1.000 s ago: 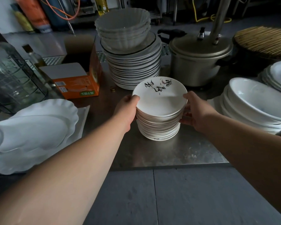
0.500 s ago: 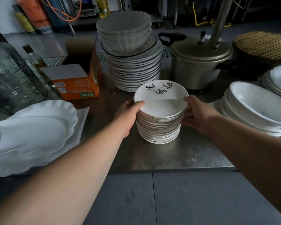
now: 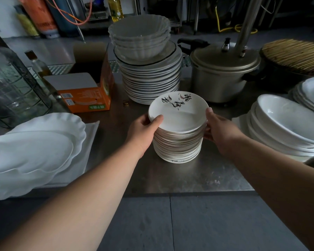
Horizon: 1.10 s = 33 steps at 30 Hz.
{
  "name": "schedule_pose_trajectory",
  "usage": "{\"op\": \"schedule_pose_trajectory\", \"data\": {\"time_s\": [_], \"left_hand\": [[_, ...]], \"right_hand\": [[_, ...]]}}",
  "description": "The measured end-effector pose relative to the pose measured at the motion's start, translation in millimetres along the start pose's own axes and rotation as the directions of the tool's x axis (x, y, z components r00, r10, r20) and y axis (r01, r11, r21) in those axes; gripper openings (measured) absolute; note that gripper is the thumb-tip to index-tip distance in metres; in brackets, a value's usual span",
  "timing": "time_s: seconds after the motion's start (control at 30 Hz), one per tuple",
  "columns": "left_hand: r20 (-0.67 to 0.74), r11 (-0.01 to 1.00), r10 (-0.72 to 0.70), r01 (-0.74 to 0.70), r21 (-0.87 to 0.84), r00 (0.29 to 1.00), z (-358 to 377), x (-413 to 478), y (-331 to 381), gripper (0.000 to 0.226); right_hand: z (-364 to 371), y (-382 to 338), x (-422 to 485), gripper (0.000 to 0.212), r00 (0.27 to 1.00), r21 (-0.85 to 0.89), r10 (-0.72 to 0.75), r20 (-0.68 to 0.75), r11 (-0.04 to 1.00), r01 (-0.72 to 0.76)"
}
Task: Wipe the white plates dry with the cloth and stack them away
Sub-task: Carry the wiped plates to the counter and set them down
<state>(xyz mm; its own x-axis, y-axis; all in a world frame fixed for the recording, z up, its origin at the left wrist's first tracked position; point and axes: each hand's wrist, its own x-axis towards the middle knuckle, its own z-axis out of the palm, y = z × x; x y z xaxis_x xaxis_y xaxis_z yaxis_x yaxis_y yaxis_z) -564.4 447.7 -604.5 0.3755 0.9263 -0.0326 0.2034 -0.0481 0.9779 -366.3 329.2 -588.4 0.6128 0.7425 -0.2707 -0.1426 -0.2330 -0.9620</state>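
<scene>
At the middle of the bench (image 3: 188, 174), the left hand (image 3: 143, 131) and right hand (image 3: 219, 132) clasp opposite sides of the stack of plates (image 3: 178, 144). Since a second ago the left thumb has hooked over the top plate (image 3: 178, 115), now tilted; likely coming off for wiping.

left hand (image 3: 143, 130) grips small plate stack (image 3: 178, 142) | right hand (image 3: 218, 130) grips opposite side | steel counter (image 3: 198, 176)

Left grip (image 3: 143, 131) and right grip (image 3: 219, 132) are bare hands; both forearms (image 3: 83, 196) bare up to the frame's edge.
</scene>
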Motion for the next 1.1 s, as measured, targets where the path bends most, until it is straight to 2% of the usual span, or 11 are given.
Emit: {"op": "schedule_pose_trajectory", "data": {"time_s": [0.1, 0.17, 0.23, 0.37, 0.4, 0.47, 0.53, 0.67, 0.83, 1.0, 1.1], "left_hand": [[0.06, 1.0, 0.018, -0.019, 0.019, 0.998, -2, -2, -2, 0.042], [0.112, 0.999, 0.034, -0.038, 0.035, 0.993, -3, -6, -7, 0.07], [0.179, 0.995, 0.043, -0.059, 0.082, 0.983, -2, -11, -13, 0.095], [0.287, 0.97, -0.005, -0.065, 0.234, 0.958, 1, -6, -32, 0.134], [0.289, 0.958, -0.004, -0.079, 0.275, 0.957, 0, -3, -37, 0.136], [0.274, 0.939, 0.016, -0.109, 0.328, 0.962, 1, -2, -42, 0.117], [0.228, 0.935, 0.051, -0.127, 0.331, 0.972, 4, -6, -41, 0.097], [0.164, 0.929, 0.086, -0.138, 0.343, 0.983, 7, -10, -41, 0.087], [0.23, 0.926, 0.051, -0.132, 0.353, 0.972, 8, -9, -45, 0.102], [0.195, 0.957, 0.109, -0.156, 0.243, 0.975, 9, -16, -29, 0.137], [0.149, 0.953, 0.167, -0.199, 0.229, 0.974, 6, -14, -17, 0.128]], "right_hand": [[2, 3, 1, 0.047, 1.0, -0.064, -0.013, -0.028, 0.998, 0.012], [-1, 12, 3, 0.08, 0.999, -0.17, -0.035, -0.001, 0.985, 0.035], [-10, 27, 4, 0.104, 0.989, -0.239, -0.065, 0.129, 0.966, 0.095], [-25, 39, -8, 0.096, 0.912, -0.366, -0.09, 0.399, 0.897, 0.248], [-26, 41, -11, 0.101, 0.9, -0.429, -0.111, 0.422, 0.85, 0.306], [-22, 42, -12, 0.107, 0.922, -0.541, -0.143, 0.36, 0.773, 0.332], [-14, 45, -13, 0.099, 0.942, -0.574, -0.201, 0.269, 0.752, 0.325], [-5, 54, -13, 0.09, 0.945, -0.57, -0.245, 0.215, 0.754, 0.326], [-2, 55, -11, 0.092, 0.939, -0.588, -0.244, 0.24, 0.733, 0.341], [-4, 44, -12, 0.138, 0.923, -0.531, -0.303, 0.236, 0.755, 0.384], [-5, 32, -18, 0.132, 0.91, -0.512, -0.35, 0.221, 0.753, 0.414]]}}
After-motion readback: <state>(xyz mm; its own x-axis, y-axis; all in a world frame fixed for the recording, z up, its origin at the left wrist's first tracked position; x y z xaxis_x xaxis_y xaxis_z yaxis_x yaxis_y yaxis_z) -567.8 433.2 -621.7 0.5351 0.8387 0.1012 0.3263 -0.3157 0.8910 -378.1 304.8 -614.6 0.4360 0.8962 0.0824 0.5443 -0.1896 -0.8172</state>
